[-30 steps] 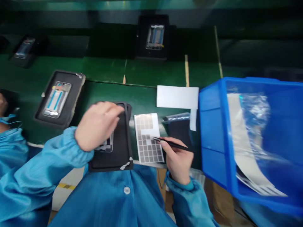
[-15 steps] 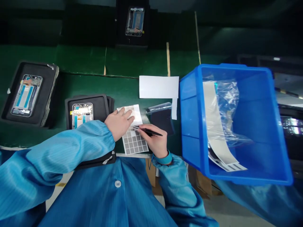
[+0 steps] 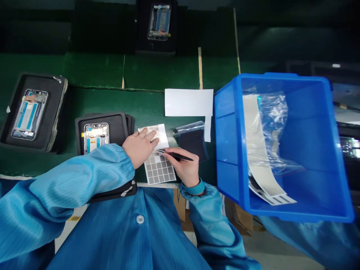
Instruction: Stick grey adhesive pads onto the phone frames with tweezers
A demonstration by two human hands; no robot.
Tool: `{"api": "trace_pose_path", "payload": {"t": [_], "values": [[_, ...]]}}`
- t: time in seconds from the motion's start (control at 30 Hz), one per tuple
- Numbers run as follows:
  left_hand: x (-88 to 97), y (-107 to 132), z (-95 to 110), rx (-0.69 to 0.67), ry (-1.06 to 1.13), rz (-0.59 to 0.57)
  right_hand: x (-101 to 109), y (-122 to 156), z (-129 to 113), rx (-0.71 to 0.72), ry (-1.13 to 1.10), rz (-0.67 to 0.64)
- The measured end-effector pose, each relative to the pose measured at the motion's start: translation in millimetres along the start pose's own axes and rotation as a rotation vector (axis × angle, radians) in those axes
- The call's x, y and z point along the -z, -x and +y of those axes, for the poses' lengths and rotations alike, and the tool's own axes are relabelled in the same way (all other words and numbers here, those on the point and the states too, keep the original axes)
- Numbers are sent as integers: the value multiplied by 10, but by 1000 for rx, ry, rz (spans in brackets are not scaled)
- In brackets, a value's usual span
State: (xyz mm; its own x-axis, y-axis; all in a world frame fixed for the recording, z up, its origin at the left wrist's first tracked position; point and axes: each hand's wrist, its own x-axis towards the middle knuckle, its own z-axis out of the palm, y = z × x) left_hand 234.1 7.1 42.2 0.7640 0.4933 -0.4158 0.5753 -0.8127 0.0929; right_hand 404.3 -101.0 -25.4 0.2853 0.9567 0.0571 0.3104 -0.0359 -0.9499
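Note:
Flat on the upper part of a sheet of grey square stickers (image 3: 159, 170) lies my left hand (image 3: 140, 147), its fingers spread. My right hand (image 3: 186, 167) pinches a pair of black tweezers (image 3: 181, 156), whose tips touch or hover over the sheet beside the left fingers; I cannot tell which. White backing shows where squares are gone from the sheet. To the left, an opened phone (image 3: 96, 137) with its circuit board and battery exposed rests in a black tray (image 3: 116, 129), partly hidden by my left sleeve.
A tall blue bin (image 3: 229, 138) at the right holds plastic wrap (image 3: 274, 131) and used strips. White paper (image 3: 188, 102) and a dark sheet in a clear bag (image 3: 193, 142) lie near it. Further opened phones sit at far left (image 3: 29, 114) and at the back (image 3: 159, 22).
The camera view has shifted slightly. Both hands stay almost in the same place on the sheet, with the tweezers still in my right hand.

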Motion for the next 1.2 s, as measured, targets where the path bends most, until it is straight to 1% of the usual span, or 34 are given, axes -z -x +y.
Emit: {"api": "trace_pose_path", "payload": {"t": [0.27, 0.4, 0.5, 0.53, 0.6, 0.7, 0.77, 0.83, 0.97, 1.07, 1.2], "values": [[-4, -9, 2, 0, 11, -2, -21, -2, -21, -6, 1, 8], [31, 9, 9, -6, 13, 23, 42, 36, -139, -75, -47, 79], [139, 152, -56, -64, 78, 111, 100, 78, -323, -88, -90, 143], [187, 231, -95, -84, 146, 142, 107, 89, -397, -82, -108, 146], [279, 417, -187, -95, 363, 171, 88, 102, -554, -64, -151, 118], [350, 691, -305, -49, 743, 177, -18, 100, -768, -15, -207, 49], [334, 836, -353, -9, 894, 203, -123, 90, -878, 15, -239, 13], [279, 952, -394, 44, 948, 233, -239, 80, -962, 22, -263, -22], [150, 1150, -520, 134, 994, 258, -468, 64, -1077, -48, -266, -59], [90, 1275, -638, 153, 1039, 264, -616, 46, -1136, -87, -272, -75], [51, 1371, -762, 146, 1067, 276, -768, 16, -1195, -94, -244, -148]]}}
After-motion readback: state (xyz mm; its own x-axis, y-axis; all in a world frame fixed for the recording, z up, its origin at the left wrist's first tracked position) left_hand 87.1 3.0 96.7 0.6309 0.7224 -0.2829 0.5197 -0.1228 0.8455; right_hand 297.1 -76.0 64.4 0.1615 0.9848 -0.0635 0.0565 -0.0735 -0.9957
